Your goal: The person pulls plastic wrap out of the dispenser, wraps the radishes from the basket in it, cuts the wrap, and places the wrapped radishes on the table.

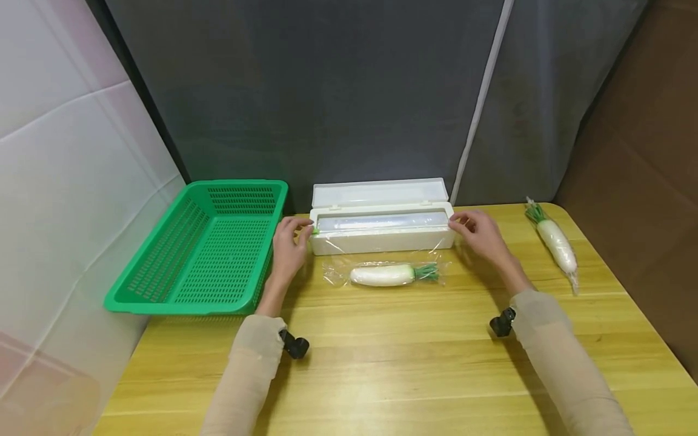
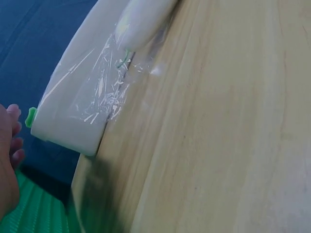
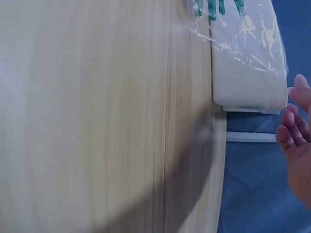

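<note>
A white cling film dispenser (image 1: pixel 382 243) stands at the back of the table, its lid (image 1: pixel 380 194) raised. Clear film (image 1: pixel 337 270) hangs over its front and spreads around a white radish (image 1: pixel 383 275) with green stalks, lying just before the box. My left hand (image 1: pixel 289 249) is at the box's left end, fingers loosely bent beside the small green slider (image 2: pixel 31 117). At the opposite end, my right hand (image 1: pixel 483 237) has its thumb and fingertips right by the front corner. The right wrist view shows those fingers (image 3: pixel 290 128) relaxed and spread from the thumb.
To the left stands a green slotted basket (image 1: pixel 185 308), its side close to my left forearm. Another film-wrapped radish (image 1: pixel 557 245) lies near the table's right edge. A dark grey curtain (image 1: pixel 327 91) rises behind the table, with a brown panel (image 1: pixel 649 151) on the right.
</note>
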Demonstrator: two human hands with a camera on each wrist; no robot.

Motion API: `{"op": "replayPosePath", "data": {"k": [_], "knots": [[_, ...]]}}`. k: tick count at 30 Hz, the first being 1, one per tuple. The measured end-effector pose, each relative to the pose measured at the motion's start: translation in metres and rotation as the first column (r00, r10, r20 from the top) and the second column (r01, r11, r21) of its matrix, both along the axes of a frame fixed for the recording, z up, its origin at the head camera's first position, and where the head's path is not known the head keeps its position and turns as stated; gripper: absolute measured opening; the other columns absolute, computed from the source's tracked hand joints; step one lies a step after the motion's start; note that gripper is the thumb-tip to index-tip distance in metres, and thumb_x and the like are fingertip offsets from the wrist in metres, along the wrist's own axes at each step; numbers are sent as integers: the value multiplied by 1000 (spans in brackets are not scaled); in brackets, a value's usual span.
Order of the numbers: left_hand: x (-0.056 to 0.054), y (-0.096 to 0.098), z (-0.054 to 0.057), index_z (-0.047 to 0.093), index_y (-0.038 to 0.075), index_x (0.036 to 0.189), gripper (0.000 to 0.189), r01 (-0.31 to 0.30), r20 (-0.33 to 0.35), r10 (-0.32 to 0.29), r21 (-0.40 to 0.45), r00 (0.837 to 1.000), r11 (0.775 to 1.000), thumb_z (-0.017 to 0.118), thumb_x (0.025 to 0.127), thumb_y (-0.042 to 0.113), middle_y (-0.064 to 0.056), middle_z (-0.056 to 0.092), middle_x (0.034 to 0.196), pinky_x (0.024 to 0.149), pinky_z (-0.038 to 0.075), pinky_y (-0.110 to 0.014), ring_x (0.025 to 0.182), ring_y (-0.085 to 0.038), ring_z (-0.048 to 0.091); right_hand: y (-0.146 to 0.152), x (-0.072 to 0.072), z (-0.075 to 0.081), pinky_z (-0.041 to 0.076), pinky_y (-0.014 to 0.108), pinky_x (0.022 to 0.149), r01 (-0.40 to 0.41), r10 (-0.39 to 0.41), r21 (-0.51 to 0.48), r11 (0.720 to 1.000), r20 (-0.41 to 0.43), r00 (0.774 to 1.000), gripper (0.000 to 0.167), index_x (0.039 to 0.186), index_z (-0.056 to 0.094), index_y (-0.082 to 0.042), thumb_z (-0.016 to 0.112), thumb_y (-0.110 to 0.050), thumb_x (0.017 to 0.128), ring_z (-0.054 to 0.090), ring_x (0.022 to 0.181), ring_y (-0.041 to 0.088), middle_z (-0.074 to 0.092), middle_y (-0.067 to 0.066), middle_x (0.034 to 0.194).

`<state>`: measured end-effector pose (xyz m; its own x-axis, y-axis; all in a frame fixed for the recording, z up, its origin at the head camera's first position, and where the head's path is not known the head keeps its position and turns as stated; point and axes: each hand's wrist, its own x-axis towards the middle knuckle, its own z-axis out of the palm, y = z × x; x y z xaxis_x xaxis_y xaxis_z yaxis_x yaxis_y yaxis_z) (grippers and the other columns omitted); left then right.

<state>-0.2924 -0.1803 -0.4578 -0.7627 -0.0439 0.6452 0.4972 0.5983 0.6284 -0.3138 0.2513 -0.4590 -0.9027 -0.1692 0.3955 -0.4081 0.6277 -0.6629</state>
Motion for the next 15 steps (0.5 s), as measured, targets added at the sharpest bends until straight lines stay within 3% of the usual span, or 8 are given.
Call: {"op": "replayPosePath", "data": {"k": [5, 15], "knots": [[-2, 5, 3, 74, -5, 96, 8, 36, -14, -36, -47, 999, 998, 74, 90, 1, -20, 67, 102, 89, 41, -50, 101, -38, 56, -9, 0, 2, 39, 26, 65, -14, 13, -10, 1000, -51, 999, 16, 100, 73, 0, 74, -14, 94, 50, 76, 23, 58, 12, 85], [-4, 10, 4, 76, 0, 93, 13, 58, 73, -52, -86, 996, 995, 82, 83, 5, -18, 69, 104, 94, 37, -53, 103, -35, 55, -18, 0, 2, 37, 29, 65, -6, 8, 24, 1000, -59, 998, 13, 95, 74, 0, 80, -9, 87, 46, 74, 22, 58, 13, 86]]}}
